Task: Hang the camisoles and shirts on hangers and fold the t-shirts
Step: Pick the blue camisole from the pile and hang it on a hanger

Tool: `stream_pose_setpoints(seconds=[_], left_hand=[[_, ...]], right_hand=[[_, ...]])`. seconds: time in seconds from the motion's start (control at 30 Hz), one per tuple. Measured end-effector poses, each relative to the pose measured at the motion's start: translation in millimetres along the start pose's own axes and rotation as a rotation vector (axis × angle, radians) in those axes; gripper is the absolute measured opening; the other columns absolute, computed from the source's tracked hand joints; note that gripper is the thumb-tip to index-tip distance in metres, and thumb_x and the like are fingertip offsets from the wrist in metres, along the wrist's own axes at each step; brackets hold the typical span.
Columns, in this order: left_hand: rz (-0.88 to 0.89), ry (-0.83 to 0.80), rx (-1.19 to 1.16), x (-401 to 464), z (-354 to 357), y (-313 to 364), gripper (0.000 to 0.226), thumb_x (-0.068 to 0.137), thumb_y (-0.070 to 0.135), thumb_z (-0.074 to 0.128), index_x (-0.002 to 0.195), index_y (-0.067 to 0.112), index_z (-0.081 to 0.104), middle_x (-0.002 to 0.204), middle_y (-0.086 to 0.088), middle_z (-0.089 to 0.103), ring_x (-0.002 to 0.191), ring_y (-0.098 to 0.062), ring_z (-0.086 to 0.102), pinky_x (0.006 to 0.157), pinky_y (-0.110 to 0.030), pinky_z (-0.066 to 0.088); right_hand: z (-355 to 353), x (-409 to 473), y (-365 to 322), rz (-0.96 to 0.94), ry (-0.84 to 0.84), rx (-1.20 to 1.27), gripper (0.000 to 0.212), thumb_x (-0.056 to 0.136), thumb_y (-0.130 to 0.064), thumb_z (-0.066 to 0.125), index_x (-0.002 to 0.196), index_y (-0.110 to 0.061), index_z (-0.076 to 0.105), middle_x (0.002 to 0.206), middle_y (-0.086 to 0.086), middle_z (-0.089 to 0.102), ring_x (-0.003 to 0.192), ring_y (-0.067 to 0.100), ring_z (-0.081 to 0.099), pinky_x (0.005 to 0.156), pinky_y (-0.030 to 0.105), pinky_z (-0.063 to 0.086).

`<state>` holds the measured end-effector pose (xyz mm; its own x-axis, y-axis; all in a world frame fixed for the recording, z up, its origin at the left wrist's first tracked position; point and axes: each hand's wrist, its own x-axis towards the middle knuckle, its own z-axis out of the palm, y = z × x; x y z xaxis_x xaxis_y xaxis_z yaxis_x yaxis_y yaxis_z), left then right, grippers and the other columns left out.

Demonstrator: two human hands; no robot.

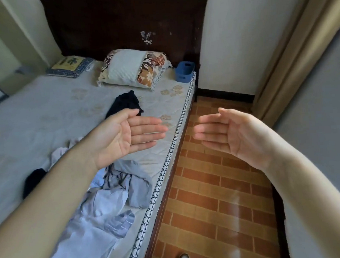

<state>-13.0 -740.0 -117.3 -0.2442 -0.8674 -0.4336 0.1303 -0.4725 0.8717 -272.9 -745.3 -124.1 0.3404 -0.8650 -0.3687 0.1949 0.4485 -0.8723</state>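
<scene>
No grip on anything: left hand and right hand both flat-open, palms up, fingers straight, held in the air apart from each other and clear of the clothes. Left one is over the mattress edge, right one over the floor.

Task items are on the mattress:
- pale blue clothes pile, near side, crumpled, running along the right edge under the left forearm
- dark garment, farther up, mid-bed, bunched, just beyond the left fingertips
- second dark piece left of the pile, partly hidden by the arm

Can't tell which are shirts, camisoles or tees from here. No hangers in view.

Judgement: nothing sorted yet, first pick pending. Take one garment off the top of the pile, pinch at shoulders or collar with both hands, shake it out to identify it before deciding hang vs fold. Use the bare mattress left of the pile as the folding surface. Risk: pile sits tight to the edge, a careless pull could drag pieces onto the tiled floor.

Farther out: pillow, blue basket at the far right corner, folded cloth far left.
</scene>
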Motion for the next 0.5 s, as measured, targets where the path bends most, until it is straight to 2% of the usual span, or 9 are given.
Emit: stream_pose_setpoints(seconds=[0.17, 0.3, 0.4, 0.5], left_hand=[[0.030, 0.096, -0.026, 24.5, -22.1, 20.7, 0.049, 0.102, 0.033, 0.029, 0.117, 0.003, 0.064, 0.117, -0.016, 0.070, 0.109, -0.025, 0.067, 0.094, -0.036, 0.052], [0.047, 0.207, -0.065, 45.2, -32.5, 31.8, 0.049, 0.102, 0.033, 0.029, 0.118, 0.003, 0.064, 0.117, -0.015, 0.070, 0.110, -0.025, 0.067, 0.093, -0.036, 0.052], [0.070, 0.291, -0.105, 59.0, -33.1, 39.8, 0.049, 0.101, 0.033, 0.029, 0.117, 0.003, 0.064, 0.116, -0.015, 0.070, 0.110, -0.025, 0.067, 0.093, -0.036, 0.052], [0.097, 0.374, -0.169, 72.8, -30.6, 46.3, 0.049, 0.099, 0.034, 0.032, 0.119, 0.003, 0.064, 0.117, -0.015, 0.069, 0.111, -0.026, 0.067, 0.094, -0.036, 0.052]], right_hand=[[-4.8, 61.6, -23.6, 0.062, -0.075, -0.022, 0.044, 0.105, -0.031, 0.031, 0.115, -0.004, 0.065, 0.107, 0.015, 0.074, 0.100, 0.025, 0.072, 0.089, 0.034, 0.056], [-6.2, 114.9, -46.0, 0.111, -0.150, -0.072, 0.043, 0.105, -0.031, 0.032, 0.109, -0.007, 0.067, 0.104, 0.013, 0.075, 0.099, 0.024, 0.072, 0.093, 0.035, 0.054], [-6.7, 155.0, -65.8, 0.136, -0.240, -0.126, 0.043, 0.106, -0.031, 0.031, 0.108, -0.007, 0.067, 0.103, 0.013, 0.075, 0.099, 0.023, 0.072, 0.098, 0.038, 0.052], [-9.7, 191.7, -87.4, 0.154, -0.348, -0.184, 0.043, 0.106, -0.031, 0.031, 0.108, -0.008, 0.066, 0.104, 0.012, 0.075, 0.100, 0.023, 0.072, 0.096, 0.036, 0.053]])
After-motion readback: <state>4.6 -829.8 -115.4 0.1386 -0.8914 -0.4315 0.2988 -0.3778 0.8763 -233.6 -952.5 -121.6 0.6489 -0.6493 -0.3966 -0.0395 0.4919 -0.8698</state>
